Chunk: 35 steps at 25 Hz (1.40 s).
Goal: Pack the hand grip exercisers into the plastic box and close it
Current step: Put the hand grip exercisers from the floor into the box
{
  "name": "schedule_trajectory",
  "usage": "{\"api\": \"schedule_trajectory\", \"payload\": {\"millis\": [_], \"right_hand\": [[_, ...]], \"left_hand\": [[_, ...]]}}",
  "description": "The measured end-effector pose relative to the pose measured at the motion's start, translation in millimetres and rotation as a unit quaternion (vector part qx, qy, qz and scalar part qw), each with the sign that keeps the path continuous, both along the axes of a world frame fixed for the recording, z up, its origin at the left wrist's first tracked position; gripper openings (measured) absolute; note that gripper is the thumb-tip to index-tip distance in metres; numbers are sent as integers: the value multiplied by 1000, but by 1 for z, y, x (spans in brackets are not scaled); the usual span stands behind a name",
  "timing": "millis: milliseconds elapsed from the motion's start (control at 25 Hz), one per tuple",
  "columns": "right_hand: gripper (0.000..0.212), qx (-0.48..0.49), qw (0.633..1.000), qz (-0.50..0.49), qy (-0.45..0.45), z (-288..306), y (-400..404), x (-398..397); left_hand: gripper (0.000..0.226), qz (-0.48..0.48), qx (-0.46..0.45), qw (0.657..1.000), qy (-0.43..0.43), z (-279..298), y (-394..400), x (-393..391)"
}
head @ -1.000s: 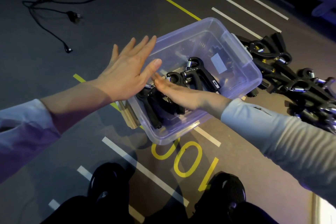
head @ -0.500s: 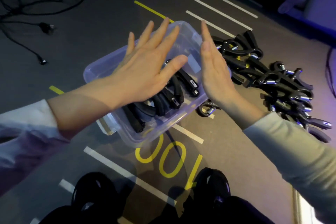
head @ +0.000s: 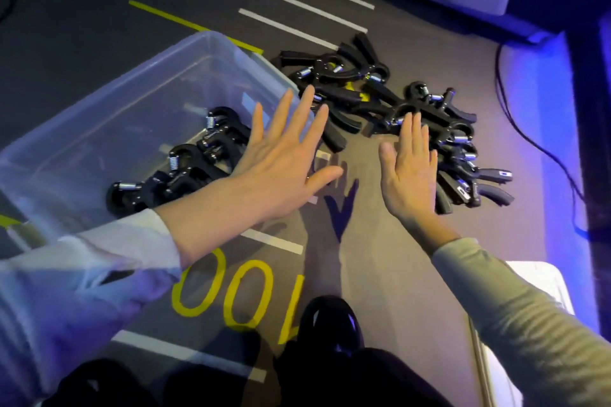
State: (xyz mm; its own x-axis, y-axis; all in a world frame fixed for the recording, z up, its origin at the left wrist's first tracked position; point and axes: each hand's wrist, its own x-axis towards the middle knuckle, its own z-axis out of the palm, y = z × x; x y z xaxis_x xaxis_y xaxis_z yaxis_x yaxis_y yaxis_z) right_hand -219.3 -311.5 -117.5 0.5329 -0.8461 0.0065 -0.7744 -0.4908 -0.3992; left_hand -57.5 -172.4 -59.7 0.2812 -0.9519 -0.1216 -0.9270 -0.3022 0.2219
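Observation:
A clear plastic box (head: 139, 82) stands open on the floor at the left, with several black hand grip exercisers (head: 185, 168) lying along its near side. A pile of several more black exercisers (head: 426, 116) lies on the floor to the right of the box. My left hand (head: 284, 158) is spread flat with straight fingers over the box's right corner and holds nothing. My right hand (head: 410, 172) is flat with fingers straight, hovering over the near left edge of the pile, fingertips by one exerciser.
The floor carries white stripes (head: 307, 6), a yellow line and a yellow "100" marking (head: 238, 294). A pale flat object (head: 542, 281) lies at the lower right. A black cable (head: 529, 116) runs along the right. My dark shoe (head: 330, 324) is below.
Both hands have left the box and swung right toward the pile on the floor. My right hand now hangs over the pile; the view has shifted right.

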Motion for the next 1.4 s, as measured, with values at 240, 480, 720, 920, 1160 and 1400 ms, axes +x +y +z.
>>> {"api": "schedule_trajectory", "payload": {"millis": [240,480,720,920,1160,1400], "right_hand": [[65,48,986,-102,123,-35,-39,-58],[62,197,966,-66,154,-66,-55,-82],[56,183,972,-55,140,-66,-56,-86],[51,226,963,-28,148,-74,-53,-81],[55,275,943,-104,155,-76,-67,-67],[49,323,925,-132,150,-76,-73,-54]], "left_hand": [[70,-37,16,999,-19,-19,-12,-3],[70,-44,34,998,-22,-31,-16,-7],[75,-43,37,998,-17,-30,-15,-7],[76,-47,37,998,-5,-29,-14,-6],[76,-47,41,998,2,-28,-14,-6],[77,-43,38,998,12,-28,-14,-6]]}}
